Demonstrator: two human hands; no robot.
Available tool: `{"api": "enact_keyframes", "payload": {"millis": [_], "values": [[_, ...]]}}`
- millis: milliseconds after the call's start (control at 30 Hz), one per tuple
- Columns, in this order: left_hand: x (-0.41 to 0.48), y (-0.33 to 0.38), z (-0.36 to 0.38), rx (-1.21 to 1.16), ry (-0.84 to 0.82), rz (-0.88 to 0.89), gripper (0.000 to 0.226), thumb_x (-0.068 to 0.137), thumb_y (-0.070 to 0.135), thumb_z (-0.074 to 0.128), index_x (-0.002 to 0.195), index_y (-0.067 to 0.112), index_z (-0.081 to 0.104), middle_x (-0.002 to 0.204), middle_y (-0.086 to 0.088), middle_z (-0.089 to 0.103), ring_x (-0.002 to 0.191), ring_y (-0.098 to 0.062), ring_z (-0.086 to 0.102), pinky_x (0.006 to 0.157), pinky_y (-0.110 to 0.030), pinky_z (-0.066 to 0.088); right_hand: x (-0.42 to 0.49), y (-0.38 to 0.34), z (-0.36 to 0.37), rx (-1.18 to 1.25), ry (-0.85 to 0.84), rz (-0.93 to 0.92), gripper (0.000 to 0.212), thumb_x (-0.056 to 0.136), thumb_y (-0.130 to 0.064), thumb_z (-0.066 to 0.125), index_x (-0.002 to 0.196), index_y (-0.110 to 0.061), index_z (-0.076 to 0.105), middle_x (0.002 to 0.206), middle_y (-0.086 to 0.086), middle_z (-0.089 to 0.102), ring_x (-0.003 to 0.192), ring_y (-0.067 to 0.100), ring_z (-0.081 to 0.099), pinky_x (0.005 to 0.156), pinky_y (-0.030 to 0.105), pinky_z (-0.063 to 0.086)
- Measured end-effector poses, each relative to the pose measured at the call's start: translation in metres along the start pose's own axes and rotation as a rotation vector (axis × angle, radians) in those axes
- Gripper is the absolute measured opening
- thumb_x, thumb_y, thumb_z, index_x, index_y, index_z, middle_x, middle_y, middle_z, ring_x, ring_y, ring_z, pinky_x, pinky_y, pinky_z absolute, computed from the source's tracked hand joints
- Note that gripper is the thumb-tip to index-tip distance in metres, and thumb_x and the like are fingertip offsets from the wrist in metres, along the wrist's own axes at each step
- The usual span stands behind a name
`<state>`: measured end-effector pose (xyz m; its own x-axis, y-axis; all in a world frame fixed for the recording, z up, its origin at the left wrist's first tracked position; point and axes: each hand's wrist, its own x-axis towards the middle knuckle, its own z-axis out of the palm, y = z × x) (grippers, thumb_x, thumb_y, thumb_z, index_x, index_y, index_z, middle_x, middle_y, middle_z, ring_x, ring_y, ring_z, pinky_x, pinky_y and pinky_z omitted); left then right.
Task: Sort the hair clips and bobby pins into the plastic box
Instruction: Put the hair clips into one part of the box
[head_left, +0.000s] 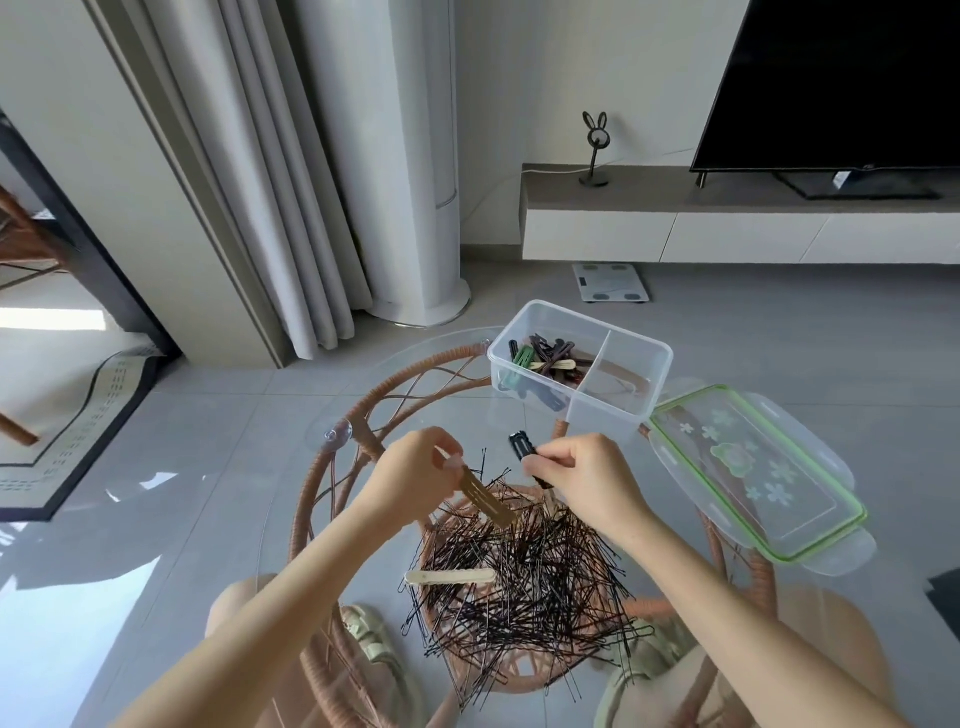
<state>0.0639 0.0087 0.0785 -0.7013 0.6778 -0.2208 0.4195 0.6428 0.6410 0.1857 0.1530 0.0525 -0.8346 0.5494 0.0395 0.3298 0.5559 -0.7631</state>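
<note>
Left hand: fingers pinched on one end of a flat tan hair clip, which slants down and to the right over the far edge of the pin heap. Bobby pins: a dense dark pile lying loose on the round glass table, directly below both hands. A cream clip lies flat on the left part of the pile. Right hand: fingers closed around a black hair clip, its free end pointing up and left, held just above the pile. Plastic box: clear, two compartments, open, standing at the far side of the table beyond the hands. Its left compartment holds several clips, brown, green, cream and dark; the right compartment's contents cannot be determined. Lid: clear with a green seal, lying flat just to the right of the box.
</note>
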Motion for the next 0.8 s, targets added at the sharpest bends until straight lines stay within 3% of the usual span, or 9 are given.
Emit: {"api": "enact_keyframes", "payload": {"millis": [33,100,200,367,533,600,667,733,800], "values": [[-0.001,0.002,-0.003,0.02,0.014,0.005,0.021,0.092,0.015,0.048,0.109,0.012,0.06,0.082,-0.003,0.068,0.06,-0.016,0.062,0.037,-0.014,0.041,-0.001,0.001,-0.002,0.053,0.028,0.012,0.029,0.083,-0.024,0.067,0.06,-0.006,0.068,0.045,0.001,0.056,0.043,0.013,0.048,0.052,0.02,0.04],[-0.001,0.004,-0.008,0.054,0.036,0.014,0.025,0.091,0.013,0.045,0.111,0.013,0.061,0.084,-0.001,0.064,0.053,-0.011,0.056,0.035,-0.01,0.037,-0.004,-0.002,-0.01,0.19,0.092,0.039,0.013,0.08,-0.023,0.07,0.081,-0.011,0.076,0.072,0.008,0.075,0.069,0.023,0.07,0.07,0.035,0.054],[0.0,0.008,-0.015,0.075,0.057,0.023,0.025,0.09,0.01,0.044,0.106,0.011,0.063,0.082,-0.001,0.063,0.054,-0.01,0.055,0.035,-0.009,0.037,-0.006,-0.01,-0.022,0.397,0.144,0.056,0.009,0.079,-0.023,0.069,0.084,-0.019,0.076,0.082,0.002,0.076,0.082,0.026,0.071,0.082,0.038,0.056],[0.01,0.019,-0.025,0.1,0.112,0.039,0.022,0.088,0.009,0.044,0.098,0.012,0.064,0.069,0.006,0.059,0.055,-0.005,0.052,0.041,-0.008,0.039,0.0,-0.02,-0.032,0.59,0.229,0.035,0.019,0.083,-0.014,0.064,0.075,-0.029,0.073,0.073,-0.005,0.076,0.071,0.015,0.071,0.065,0.029,0.059],[0.029,0.041,-0.037,-0.068,0.203,0.069,0.016,0.086,0.007,0.046,0.09,0.013,0.061,0.064,0.003,0.063,0.058,-0.015,0.058,0.057,-0.028,0.051,0.013,-0.025,-0.041,0.641,0.327,-0.008,0.02,0.086,-0.015,0.062,0.074,-0.024,0.074,0.069,-0.002,0.074,0.063,0.016,0.068,0.056,0.024,0.058],[0.05,0.056,-0.037,-0.13,0.272,0.072,0.019,0.085,0.006,0.045,0.091,0.01,0.062,0.069,-0.003,0.066,0.064,-0.021,0.062,0.059,-0.03,0.052,0.038,-0.02,-0.046,0.596,0.484,0.031,0.022,0.086,-0.017,0.063,0.066,-0.009,0.069,0.057,0.007,0.065,0.057,0.007,0.057,0.053,0.017,0.049],[0.077,0.073,-0.03,-0.157,0.283,0.068,0.023,0.084,0.005,0.043,0.094,0.006,0.064,0.075,-0.008,0.067,0.071,-0.027,0.063,0.058,-0.028,0.047,0.07,-0.014,-0.045,0.45,0.598,0.063,0.041,0.086,-0.025,0.062,0.058,0.003,0.052,0.05,0.016,0.04,0.054,0.015,0.038,0.049,0.028,0.04],[0.106,0.088,-0.018,-0.159,0.254,0.056,0.024,0.087,0.008,0.044,0.1,0.005,0.063,0.09,-0.013,0.071,0.085,-0.029,0.065,0.065,-0.025,0.043,0.103,-0.011,-0.042,0.256,0.628,0.094,0.047,0.085,-0.029,0.06,0.055,0.003,0.041,0.048,0.008,0.03,0.055,0.02,0.031,0.048,0.032,0.032],[0.126,0.096,-0.006,-0.117,0.214,0.046,0.028,0.089,0.015,0.048,0.114,0.006,0.058,0.111,-0.014,0.067,0.101,-0.03,0.062,0.074,-0.027,0.042,0.128,-0.007,-0.039,0.094,0.569,0.162,0.045,0.085,-0.025,0.06,0.05,-0.005,0.039,0.045,0.006,0.032,0.051,0.027,0.04,0.049,0.031,0.026]]}}
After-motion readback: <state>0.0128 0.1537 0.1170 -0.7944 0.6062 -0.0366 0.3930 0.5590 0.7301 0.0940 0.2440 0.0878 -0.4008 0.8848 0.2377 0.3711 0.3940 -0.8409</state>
